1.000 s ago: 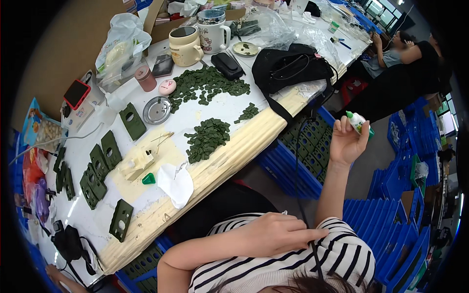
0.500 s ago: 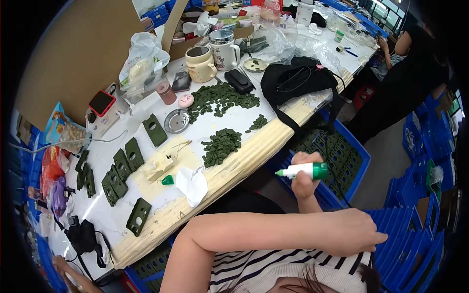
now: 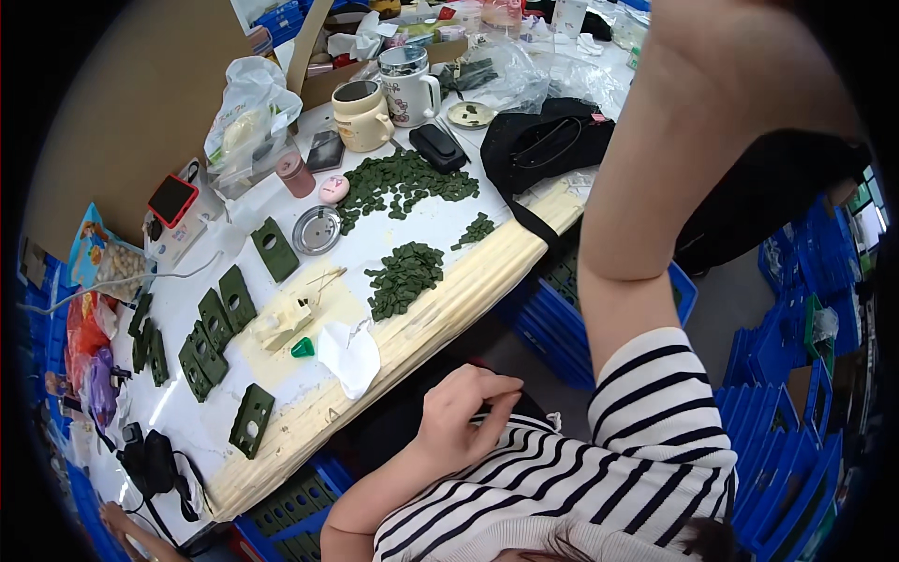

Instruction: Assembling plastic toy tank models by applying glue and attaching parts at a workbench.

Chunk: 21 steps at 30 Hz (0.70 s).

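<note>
My left hand (image 3: 465,409) is over my lap near the table's front edge, its fingers curled in toward the thumb, with nothing seen in them. Close in front of the view rises my right arm, bent at the elbow. My right hand (image 3: 749,56) is blurred at the top right, its fingers out of sight; the glue bottle does not show. A green cap (image 3: 302,347) lies beside a white tissue (image 3: 350,360). Dark green plates with holes (image 3: 251,421) lie on the table's left part. Small dark green pieces are heaped (image 3: 405,279) near the edge, with a wider spread (image 3: 409,180) behind.
A black bag (image 3: 534,150) rests at the table's right edge. Two mugs (image 3: 363,117), a glasses case (image 3: 438,148) and a round metal lid (image 3: 316,229) stand or lie behind the pieces. Blue crates (image 3: 552,332) are stacked below the table. Another person's hand (image 3: 117,520) shows at lower left.
My right hand, which held a white glue bottle with a green base, has swung up toward the view. My left arm has uncrossed, its hand moving left. The view has shifted slightly.
</note>
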{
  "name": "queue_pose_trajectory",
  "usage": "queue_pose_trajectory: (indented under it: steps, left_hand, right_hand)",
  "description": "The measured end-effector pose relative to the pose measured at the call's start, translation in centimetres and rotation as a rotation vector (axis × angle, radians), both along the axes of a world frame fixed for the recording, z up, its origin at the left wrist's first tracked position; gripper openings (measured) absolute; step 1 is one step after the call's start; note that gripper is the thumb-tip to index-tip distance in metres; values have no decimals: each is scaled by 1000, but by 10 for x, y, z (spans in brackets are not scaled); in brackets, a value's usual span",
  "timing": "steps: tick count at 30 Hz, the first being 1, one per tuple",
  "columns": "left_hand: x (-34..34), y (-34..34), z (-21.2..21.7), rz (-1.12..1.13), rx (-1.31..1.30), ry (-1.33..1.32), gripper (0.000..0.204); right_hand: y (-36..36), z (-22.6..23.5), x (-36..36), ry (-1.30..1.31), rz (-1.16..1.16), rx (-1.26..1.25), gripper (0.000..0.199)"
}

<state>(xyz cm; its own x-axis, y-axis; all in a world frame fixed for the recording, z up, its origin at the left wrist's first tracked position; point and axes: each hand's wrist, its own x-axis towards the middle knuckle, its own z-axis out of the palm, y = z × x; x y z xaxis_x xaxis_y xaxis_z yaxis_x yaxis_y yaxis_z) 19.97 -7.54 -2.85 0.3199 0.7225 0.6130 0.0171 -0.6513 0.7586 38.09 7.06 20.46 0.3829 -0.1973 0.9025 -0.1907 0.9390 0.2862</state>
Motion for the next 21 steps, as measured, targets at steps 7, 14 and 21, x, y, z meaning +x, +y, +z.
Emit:
queue_pose_trajectory:
  steps: [7, 14, 21]
  left_hand:
    - [-31, -5, -23, -22, -356, -72, 13]
    - [63, 21, -38, -427, 37, 389, 46]
    - [123, 28, -41, -652, 257, 578, 41]
  right_hand:
    - [-39, -103, -35, -469, 101, -652, 26]
    - [-18, -67, -67, -468, 278, -329, 25]
    - [-21, -26, -153, -391, 652, -326, 28]
